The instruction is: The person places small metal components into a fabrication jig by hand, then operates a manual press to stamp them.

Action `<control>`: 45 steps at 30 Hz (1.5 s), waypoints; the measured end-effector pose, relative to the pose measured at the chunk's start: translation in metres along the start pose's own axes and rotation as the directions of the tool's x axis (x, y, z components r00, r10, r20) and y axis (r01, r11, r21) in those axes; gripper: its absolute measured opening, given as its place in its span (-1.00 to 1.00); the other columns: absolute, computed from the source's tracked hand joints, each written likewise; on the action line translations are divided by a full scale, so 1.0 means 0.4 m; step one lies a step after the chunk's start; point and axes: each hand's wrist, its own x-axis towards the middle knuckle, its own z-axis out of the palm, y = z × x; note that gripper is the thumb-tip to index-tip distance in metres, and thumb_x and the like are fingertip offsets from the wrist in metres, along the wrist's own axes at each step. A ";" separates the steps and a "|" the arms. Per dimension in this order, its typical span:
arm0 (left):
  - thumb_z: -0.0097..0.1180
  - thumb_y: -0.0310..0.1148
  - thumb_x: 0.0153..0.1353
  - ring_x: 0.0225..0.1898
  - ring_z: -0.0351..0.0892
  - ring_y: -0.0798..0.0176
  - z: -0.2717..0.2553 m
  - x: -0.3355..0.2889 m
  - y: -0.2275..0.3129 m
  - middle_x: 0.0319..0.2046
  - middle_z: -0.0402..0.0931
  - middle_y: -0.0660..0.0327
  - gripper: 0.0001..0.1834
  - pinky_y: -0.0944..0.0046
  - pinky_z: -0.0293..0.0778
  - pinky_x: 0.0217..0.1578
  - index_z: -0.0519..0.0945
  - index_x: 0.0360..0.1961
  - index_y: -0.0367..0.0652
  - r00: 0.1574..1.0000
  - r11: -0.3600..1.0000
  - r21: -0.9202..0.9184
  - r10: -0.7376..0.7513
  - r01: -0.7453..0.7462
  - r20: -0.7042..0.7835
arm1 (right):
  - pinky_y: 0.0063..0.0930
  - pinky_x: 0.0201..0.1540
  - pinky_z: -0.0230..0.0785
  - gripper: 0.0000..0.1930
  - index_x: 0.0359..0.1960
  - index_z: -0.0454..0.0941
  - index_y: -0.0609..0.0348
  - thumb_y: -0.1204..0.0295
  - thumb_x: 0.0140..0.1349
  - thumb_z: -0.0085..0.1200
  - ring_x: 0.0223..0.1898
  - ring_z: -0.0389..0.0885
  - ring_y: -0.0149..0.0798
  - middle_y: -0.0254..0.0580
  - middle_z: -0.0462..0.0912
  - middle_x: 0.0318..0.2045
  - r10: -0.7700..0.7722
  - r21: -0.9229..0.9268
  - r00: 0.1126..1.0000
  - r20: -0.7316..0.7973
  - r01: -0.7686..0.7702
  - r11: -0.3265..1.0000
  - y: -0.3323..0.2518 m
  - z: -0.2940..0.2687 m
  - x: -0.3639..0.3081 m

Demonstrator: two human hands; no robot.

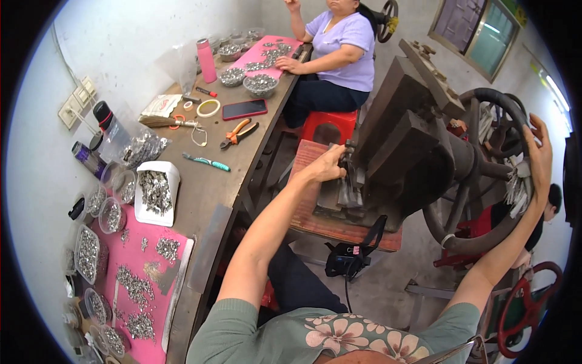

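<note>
A dark metal hand press [400, 151] stands in front of me, on a worn reddish board [309, 159]. My left hand [327, 165] is at the press's die [350, 193], its fingers bent together beside the tooling. Whatever small piece they may hold is hidden. Off to the right, my right hand [538, 145] is up at the rim of the large handwheel [506, 100], palm against its outer side and fingers curled over it. Pale cloth strips [519, 185] are tied around the rim just below that hand.
On the left bench [200, 182] lie pliers [239, 134], a toothbrush [207, 162], a phone [244, 109] and a white tub [173, 215] of small metal parts. A co-worker [342, 54] sits at the far end. A black strapped device [348, 259] hangs by the press board.
</note>
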 end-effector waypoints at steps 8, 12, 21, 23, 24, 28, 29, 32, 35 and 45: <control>0.46 -0.15 0.04 0.02 0.41 -0.02 0.043 -0.126 0.082 -0.14 0.47 0.18 -0.56 -0.04 0.19 0.16 0.68 -0.06 -0.05 0.974 0.829 0.548 0.201 -0.114 -0.102 | -0.43 0.18 0.39 -0.64 0.21 0.57 0.13 0.26 0.47 0.13 0.07 0.59 -0.25 -0.14 0.64 0.03 -0.094 -0.115 0.992 -0.086 0.084 0.990 -0.012 -0.003 -0.008; 0.39 -0.23 0.12 0.03 0.41 0.00 0.072 -0.194 0.091 -0.13 0.46 0.16 -0.63 -0.04 0.20 0.15 0.64 -0.06 -0.09 0.963 0.807 0.587 0.202 -0.060 -0.180 | -0.35 0.13 0.43 -0.77 0.03 0.65 0.18 0.43 0.40 0.15 -0.04 0.64 -0.19 -0.11 0.68 -0.05 -0.364 -0.089 0.890 -0.274 0.354 0.931 -0.290 0.106 -0.234; 0.33 -0.35 0.08 0.04 0.47 0.03 0.026 -0.697 0.211 -0.10 0.52 0.15 -0.65 -0.02 0.19 0.15 0.59 -0.09 -0.14 0.703 0.734 0.589 0.218 0.339 -0.677 | -0.13 0.20 0.40 -0.35 0.23 0.42 0.32 0.45 0.10 0.41 0.11 0.54 0.16 0.10 0.51 0.14 -0.668 0.777 0.690 0.279 0.246 0.579 -0.733 0.664 -0.693; 0.34 -0.38 0.07 0.03 0.47 0.03 0.017 -0.837 0.260 -0.11 0.52 0.15 -0.63 -0.01 0.21 0.14 0.59 -0.07 -0.15 0.619 0.652 0.576 0.202 0.493 -0.759 | -0.14 0.17 0.43 -0.40 0.22 0.43 0.33 0.47 0.15 0.38 0.10 0.57 0.14 0.15 0.55 0.09 -0.750 0.878 0.571 0.334 0.102 0.468 -0.848 0.719 -0.751; 0.34 -0.38 0.07 0.03 0.47 0.03 0.025 -0.904 0.277 -0.11 0.52 0.15 -0.63 -0.01 0.21 0.14 0.59 -0.07 -0.15 0.586 0.630 0.553 0.186 0.545 -0.789 | -0.12 0.14 0.44 -0.45 0.20 0.45 0.32 0.50 0.16 0.34 0.07 0.58 0.16 0.15 0.57 0.06 -0.808 0.909 0.524 0.268 0.140 0.392 -0.897 0.746 -0.786; 0.33 -0.38 0.12 0.00 0.48 0.03 0.066 -1.100 0.352 -0.12 0.54 0.13 -0.67 0.00 0.23 0.11 0.61 -0.07 -0.15 0.405 0.459 0.441 0.180 0.771 -0.896 | -0.09 0.08 0.47 -0.55 0.17 0.49 0.33 0.65 0.21 0.19 0.02 0.60 0.19 0.13 0.61 0.01 -0.933 0.980 0.351 0.072 0.151 0.132 -1.084 0.755 -0.897; 0.34 -0.39 0.11 0.01 0.48 0.03 0.076 -1.136 0.371 -0.11 0.54 0.13 -0.66 0.01 0.23 0.11 0.61 -0.06 -0.16 0.363 0.426 0.404 0.178 0.810 -0.915 | -0.09 0.08 0.48 -0.55 0.18 0.48 0.33 0.67 0.22 0.16 0.02 0.61 0.19 0.13 0.61 0.00 -0.947 0.985 0.320 0.035 0.147 0.086 -1.116 0.751 -0.924; 0.35 -0.43 0.08 -0.01 0.47 0.02 0.106 -1.256 0.398 -0.11 0.52 0.13 -0.63 0.00 0.23 0.11 0.60 -0.05 -0.17 0.280 0.391 0.317 0.148 0.864 -0.948 | -0.09 0.09 0.51 -0.53 0.19 0.48 0.34 0.72 0.21 0.11 0.02 0.62 0.18 0.14 0.63 0.00 -0.982 0.999 0.187 -0.012 0.033 -0.006 -1.205 0.752 -0.993; 0.35 -0.43 0.08 -0.03 0.47 0.01 0.117 -1.347 0.411 -0.12 0.51 0.12 -0.62 0.00 0.22 0.10 0.58 -0.05 -0.18 0.241 0.378 0.263 0.105 0.888 -0.965 | -0.09 0.08 0.52 -0.51 0.20 0.48 0.36 0.74 0.18 0.09 0.02 0.64 0.17 0.15 0.63 0.01 -0.985 0.996 0.148 -0.084 0.022 -0.081 -1.267 0.749 -1.070; 0.31 -0.48 0.14 -0.05 0.48 0.02 0.074 -1.390 0.402 -0.08 0.55 0.10 -0.67 0.02 0.36 -0.05 0.67 -0.02 -0.22 0.096 0.384 0.143 0.139 0.912 -0.986 | -0.04 0.23 0.33 -0.33 0.21 0.49 0.24 0.30 0.05 0.46 0.23 0.43 0.12 0.01 0.45 0.27 -0.967 0.967 0.219 -0.131 0.243 -0.076 -1.356 0.754 -1.129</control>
